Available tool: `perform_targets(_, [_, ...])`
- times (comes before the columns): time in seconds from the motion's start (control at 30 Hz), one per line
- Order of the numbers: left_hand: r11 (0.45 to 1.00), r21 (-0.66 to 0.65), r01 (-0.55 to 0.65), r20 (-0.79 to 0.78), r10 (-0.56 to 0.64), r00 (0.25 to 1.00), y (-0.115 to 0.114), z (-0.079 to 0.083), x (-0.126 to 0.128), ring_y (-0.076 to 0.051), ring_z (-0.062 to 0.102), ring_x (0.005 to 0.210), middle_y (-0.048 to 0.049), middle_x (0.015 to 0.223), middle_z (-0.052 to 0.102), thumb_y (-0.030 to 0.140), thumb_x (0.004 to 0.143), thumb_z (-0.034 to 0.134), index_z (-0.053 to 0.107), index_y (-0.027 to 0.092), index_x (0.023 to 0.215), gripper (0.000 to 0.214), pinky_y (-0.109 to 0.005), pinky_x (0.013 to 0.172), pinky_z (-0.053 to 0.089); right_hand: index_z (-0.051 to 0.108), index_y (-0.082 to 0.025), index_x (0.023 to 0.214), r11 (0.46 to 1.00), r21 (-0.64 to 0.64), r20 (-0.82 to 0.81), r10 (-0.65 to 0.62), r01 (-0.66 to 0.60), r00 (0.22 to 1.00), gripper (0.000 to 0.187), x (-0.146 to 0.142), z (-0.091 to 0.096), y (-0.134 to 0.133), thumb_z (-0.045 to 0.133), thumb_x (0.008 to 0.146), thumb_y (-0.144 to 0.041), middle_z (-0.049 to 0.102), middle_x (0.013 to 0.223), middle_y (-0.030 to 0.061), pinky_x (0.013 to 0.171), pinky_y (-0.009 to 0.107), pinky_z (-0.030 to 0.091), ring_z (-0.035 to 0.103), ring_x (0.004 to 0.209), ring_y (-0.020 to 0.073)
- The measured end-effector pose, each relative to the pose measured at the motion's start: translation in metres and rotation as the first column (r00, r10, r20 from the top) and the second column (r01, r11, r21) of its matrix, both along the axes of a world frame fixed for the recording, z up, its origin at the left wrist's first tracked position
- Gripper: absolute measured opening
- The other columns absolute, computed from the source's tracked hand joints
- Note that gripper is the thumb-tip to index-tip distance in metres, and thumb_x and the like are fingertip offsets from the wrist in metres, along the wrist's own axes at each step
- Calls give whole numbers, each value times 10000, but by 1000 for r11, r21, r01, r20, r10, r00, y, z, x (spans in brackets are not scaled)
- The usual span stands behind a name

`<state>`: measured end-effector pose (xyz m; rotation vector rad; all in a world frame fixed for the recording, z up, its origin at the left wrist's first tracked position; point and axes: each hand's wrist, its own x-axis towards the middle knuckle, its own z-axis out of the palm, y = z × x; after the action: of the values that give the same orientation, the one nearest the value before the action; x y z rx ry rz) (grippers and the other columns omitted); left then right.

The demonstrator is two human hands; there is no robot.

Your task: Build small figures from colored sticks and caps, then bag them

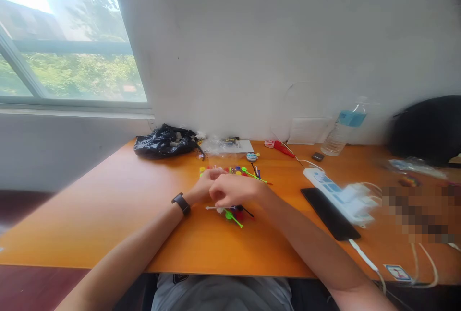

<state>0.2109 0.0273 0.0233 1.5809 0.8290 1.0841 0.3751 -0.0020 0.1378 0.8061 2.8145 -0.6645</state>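
Observation:
My left hand (208, 181), with a black watch (181, 203) on its wrist, is partly covered by my right hand. Its fingers look bent and closed; whatever they hold is hidden. My right hand (236, 190) crosses in front, fingers curled into a pinch whose contents I cannot make out. Just below it lie small plastic pieces: a bright green stick with a round disc (229, 215), a white stick (212, 208) and a black stick (247, 211). Beyond my hands are more coloured pieces, among them a green stick (255, 175).
A black plastic bag (163, 142) lies at the back left. A small round blue-topped item (251, 157) and a red-handled tool (284, 148) are at the back. To the right are a power strip (324, 187), a black phone (329, 214) on a cable and a water bottle (342, 131).

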Motion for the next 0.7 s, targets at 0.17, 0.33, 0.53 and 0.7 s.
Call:
perform_targets(0.17, [995, -83, -51, -21, 50, 999, 3, 2, 1, -276, 728, 934, -111, 960, 800, 359, 715, 892, 806, 124, 953, 345, -365, 823, 577, 720, -172, 745, 977, 207, 59, 48, -59, 997, 185, -18, -24, -6, 716, 874, -304, 688, 701, 21, 542, 306, 298, 547, 619, 153])
perform_targets(0.33, [987, -130, -90, 21, 94, 995, 4, 0, 3, -241, 729, 883, -96, 943, 794, 491, 715, 924, 793, 127, 975, 466, -354, 821, 563, 745, -177, 741, 965, 250, 107, 54, -79, 993, 149, -23, -31, -13, 740, 877, -237, 692, 686, 31, 504, 323, 300, 500, 547, 155])
perform_targets(0.53, [993, -86, -84, 66, 90, 994, 6, -2, 5, -241, 728, 920, -102, 1002, 798, 463, 686, 954, 797, 135, 978, 466, -347, 838, 560, 731, -186, 695, 969, 236, 38, 61, -68, 997, 198, -24, -36, -13, 750, 891, -200, 700, 699, 19, 515, 323, 326, 496, 551, 149])
perform_targets(0.7, [994, -67, -91, 65, 95, 993, 3, 4, 2, -266, 742, 889, -103, 949, 794, 487, 716, 917, 765, 141, 974, 458, -383, 818, 592, 763, -173, 830, 975, 212, -23, 68, -62, 997, 187, -23, -27, -13, 649, 975, -203, 710, 774, 22, 580, 303, 325, 523, 632, 144])
